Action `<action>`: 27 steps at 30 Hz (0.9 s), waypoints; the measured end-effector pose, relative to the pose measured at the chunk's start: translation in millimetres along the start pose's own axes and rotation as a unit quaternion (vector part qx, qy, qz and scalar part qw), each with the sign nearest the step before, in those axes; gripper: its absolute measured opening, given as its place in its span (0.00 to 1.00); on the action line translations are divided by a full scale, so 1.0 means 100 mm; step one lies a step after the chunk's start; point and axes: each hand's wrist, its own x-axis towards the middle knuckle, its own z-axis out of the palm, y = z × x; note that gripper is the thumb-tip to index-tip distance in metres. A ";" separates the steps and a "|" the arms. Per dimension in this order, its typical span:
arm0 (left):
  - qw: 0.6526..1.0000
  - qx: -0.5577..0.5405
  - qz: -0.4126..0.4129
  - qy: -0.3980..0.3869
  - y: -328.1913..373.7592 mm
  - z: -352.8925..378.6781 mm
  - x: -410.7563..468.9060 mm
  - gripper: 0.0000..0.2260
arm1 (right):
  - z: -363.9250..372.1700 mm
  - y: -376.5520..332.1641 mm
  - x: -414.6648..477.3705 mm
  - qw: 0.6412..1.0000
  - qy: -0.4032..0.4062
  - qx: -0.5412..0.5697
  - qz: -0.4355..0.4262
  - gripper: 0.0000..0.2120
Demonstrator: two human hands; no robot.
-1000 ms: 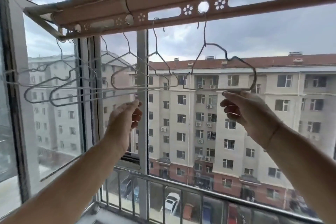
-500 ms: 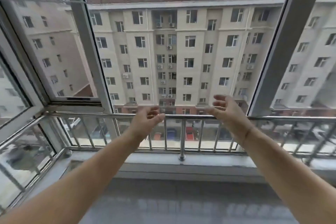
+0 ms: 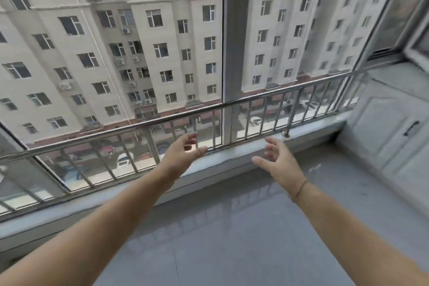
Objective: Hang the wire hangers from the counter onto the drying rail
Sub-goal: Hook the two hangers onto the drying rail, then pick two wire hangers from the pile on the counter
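Note:
Both of my hands are stretched out in front of me over the grey floor, holding nothing. My left hand [image 3: 183, 153] hovers with relaxed fingers in front of the window sill. My right hand [image 3: 279, 160] is beside it to the right, fingers loosely spread, a thin band on its wrist. The drying rail and the wire hangers are out of view above. A white counter top [image 3: 394, 76] shows at the far right over a cabinet; no hangers are visible on it.
A steel guard railing [image 3: 209, 109] runs across the windows above a grey sill [image 3: 232, 155]. A white cabinet door with a dark handle [image 3: 411, 127] stands at the right. An upright window post [image 3: 234, 30] is straight ahead.
My view has dropped and swung right, from the rail and hangers down to the floor and cabinet. My right hand let go of the hanger; both hands have lowered.

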 end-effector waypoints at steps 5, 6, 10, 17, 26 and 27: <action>0.998 -0.010 0.021 -0.060 0.35 1.17 0.17 0.24 | -1.02 0.40 -0.10 0.996 0.087 -0.007 0.020 0.28; 0.997 -0.013 0.025 -0.070 0.42 1.39 0.20 0.24 | -1.23 0.47 -0.13 0.994 0.105 -0.009 0.024 0.29; 0.994 -0.009 0.044 -0.102 0.62 2.20 0.32 0.23 | -2.01 0.74 -0.26 0.986 0.163 -0.019 0.038 0.30; 0.986 -0.001 0.046 -0.162 0.83 3.48 0.51 0.23 | -3.13 1.13 -0.46 0.962 0.265 -0.029 0.067 0.29; 0.965 -0.001 0.085 -0.249 1.30 4.79 1.20 0.21 | -4.21 1.45 -0.25 0.918 0.384 -0.033 0.091 0.27; 0.962 -0.001 0.091 -0.258 1.36 4.93 1.30 0.21 | -4.33 1.48 -0.18 0.912 0.397 -0.032 0.092 0.27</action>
